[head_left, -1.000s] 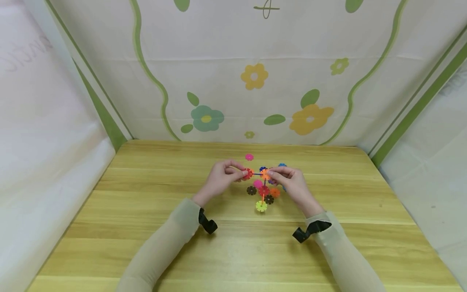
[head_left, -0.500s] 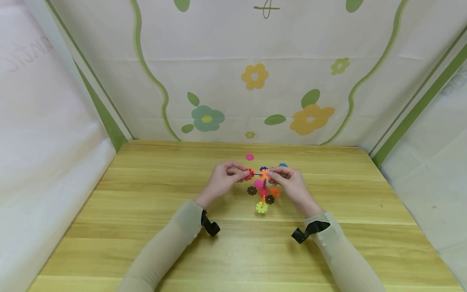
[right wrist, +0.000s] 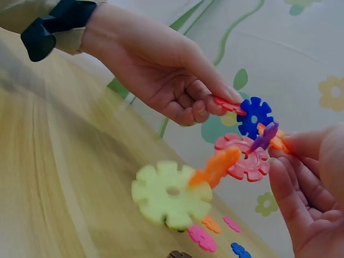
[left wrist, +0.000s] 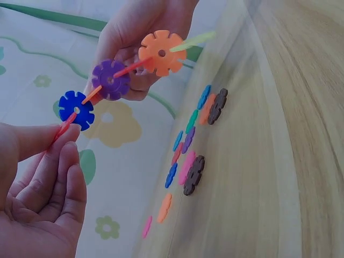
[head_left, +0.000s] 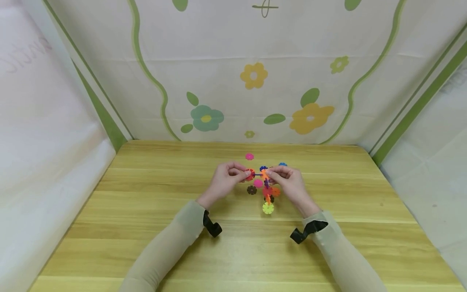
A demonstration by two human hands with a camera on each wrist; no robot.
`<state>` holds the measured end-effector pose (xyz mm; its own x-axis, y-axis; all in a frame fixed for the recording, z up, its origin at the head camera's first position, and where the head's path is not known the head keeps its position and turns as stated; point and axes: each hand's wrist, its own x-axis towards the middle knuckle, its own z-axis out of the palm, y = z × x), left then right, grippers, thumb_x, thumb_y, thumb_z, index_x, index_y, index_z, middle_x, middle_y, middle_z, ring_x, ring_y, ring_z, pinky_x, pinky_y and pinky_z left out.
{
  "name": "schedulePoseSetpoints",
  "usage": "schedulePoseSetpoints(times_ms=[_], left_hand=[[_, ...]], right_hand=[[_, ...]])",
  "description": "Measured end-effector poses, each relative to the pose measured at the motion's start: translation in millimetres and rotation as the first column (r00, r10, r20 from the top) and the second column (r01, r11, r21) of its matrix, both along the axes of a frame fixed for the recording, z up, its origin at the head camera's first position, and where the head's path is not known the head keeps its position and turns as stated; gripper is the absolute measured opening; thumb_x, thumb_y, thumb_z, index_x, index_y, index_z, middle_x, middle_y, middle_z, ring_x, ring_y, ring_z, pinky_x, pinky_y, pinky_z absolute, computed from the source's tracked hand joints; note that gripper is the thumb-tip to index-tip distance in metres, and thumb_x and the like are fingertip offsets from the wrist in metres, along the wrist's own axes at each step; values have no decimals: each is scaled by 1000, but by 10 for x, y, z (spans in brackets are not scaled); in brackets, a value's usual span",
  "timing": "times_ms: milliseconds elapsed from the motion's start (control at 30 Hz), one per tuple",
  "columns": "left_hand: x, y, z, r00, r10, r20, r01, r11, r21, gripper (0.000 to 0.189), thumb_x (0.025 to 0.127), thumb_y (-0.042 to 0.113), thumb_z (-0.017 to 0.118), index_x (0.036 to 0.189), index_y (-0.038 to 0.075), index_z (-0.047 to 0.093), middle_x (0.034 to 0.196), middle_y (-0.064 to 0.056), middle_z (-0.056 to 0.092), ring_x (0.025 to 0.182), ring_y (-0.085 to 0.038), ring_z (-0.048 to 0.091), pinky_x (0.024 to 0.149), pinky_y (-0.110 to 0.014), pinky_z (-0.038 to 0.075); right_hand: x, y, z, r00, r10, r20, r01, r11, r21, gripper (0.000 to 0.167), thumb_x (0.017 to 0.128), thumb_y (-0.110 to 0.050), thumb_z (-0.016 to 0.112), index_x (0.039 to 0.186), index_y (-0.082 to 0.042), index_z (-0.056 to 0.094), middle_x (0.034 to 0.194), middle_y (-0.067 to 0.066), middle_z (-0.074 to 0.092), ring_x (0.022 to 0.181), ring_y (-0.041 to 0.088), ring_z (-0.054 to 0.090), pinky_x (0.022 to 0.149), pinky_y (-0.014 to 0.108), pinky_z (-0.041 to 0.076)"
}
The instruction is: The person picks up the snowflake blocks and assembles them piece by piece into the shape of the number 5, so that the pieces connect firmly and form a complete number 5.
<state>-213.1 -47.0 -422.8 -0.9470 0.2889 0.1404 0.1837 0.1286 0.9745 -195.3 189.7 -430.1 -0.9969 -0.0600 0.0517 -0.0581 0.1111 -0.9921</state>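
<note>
Between our two hands runs a chain of interlocked flower-shaped slotted discs. Our left hand [head_left: 225,181] pinches the red end disc [head_left: 250,174] between thumb and forefinger. Our right hand [head_left: 292,187] pinches the upper orange disc [right wrist: 278,141] the same way, its thumb on the side facing us. A dark blue disc [left wrist: 77,110], seen edge-on from above, bridges the gap from one fingertip grip to the other.

From just below our right fingertips the chain runs on toward us: a purple disc [left wrist: 110,80], then a pinkish-red disc [right wrist: 243,156], a lower orange disc [right wrist: 216,167], and last a pale yellow-green disc [right wrist: 172,194], nearer to us than either hand.

Below both hands, loose discs lie flat on the wooden table [head_left: 233,255]. Among them we see a dark brown disc [head_left: 251,190] to the right of our left fingertips, a bright pink disc [head_left: 249,156] beyond our left hand, and a light blue disc [head_left: 282,164] just beyond our right knuckles. Black straps circle both our wrists.
</note>
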Motion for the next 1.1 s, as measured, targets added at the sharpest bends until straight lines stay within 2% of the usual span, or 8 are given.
schedulePoseSetpoints(times_ms=[200, 400, 600, 767, 967, 1100], left_hand=[[-20, -3, 0, 1000, 5, 9, -5, 1000, 27, 17, 95, 17, 76, 101, 3, 69, 85, -5, 74, 90, -43, 69, 84, -62, 53], [-27, -39, 8, 1000, -15, 4, 14, 999, 52, 17, 95, 17, 76, 102, 3, 69, 86, -5, 75, 92, -46, 68, 86, -62, 53], [-27, -58, 1, 1000, -25, 0, 25, 998, 61, 18, 95, 19, 76, 102, 3, 70, 87, -6, 76, 91, -43, 69, 86, -61, 53], [-35, -45, -27, 1000, -25, -7, 25, 999, 47, 18, 95, 17, 76, 102, 2, 71, 89, -9, 75, 87, -38, 70, 82, -52, 57], [-43, -21, -41, 1000, -17, -11, 18, 999, 42, 17, 95, 12, 75, 105, -2, 70, 91, -13, 75, 89, -41, 69, 75, -35, 59], [-46, -24, -37, 1000, -24, -17, 24, 999, 30, 16, 96, 13, 74, 103, 0, 70, 89, -11, 75, 88, -40, 70, 77, -39, 59]], right_hand=[[5, -36, -3, 999, -18, -27, 17, 1000, -23, 30, 95, -24, 76, 109, 2, 72, 103, 23, 69, 81, 20, 69, 78, 35, 60], [9, -41, 3, 1000, 1, -20, -2, 999, -33, 32, 96, -26, 75, 113, 1, 72, 102, 15, 70, 83, 21, 68, 84, 41, 59], [5, -38, -3, 999, 45, 30, -45, 998, 31, 42, 95, -38, 75, 119, -5, 72, 108, 11, 72, 93, 24, 64, 89, 44, 55], [-6, -50, -19, 994, 92, 61, -97, 992, 84, 47, 94, -44, 74, 115, -2, 73, 112, 10, 71, 103, 26, 62, 96, 51, 50], [-15, -66, -27, 992, 122, 36, -126, 985, 120, 50, 95, -42, 73, 106, 7, 70, 105, 12, 63, 104, 28, 52, 93, 49, 44], [-19, -62, -24, 988, 141, 63, -148, 981, 128, 51, 96, -43, 71, 115, 4, 72, 115, 11, 68, 113, 27, 55, 100, 51, 43]])
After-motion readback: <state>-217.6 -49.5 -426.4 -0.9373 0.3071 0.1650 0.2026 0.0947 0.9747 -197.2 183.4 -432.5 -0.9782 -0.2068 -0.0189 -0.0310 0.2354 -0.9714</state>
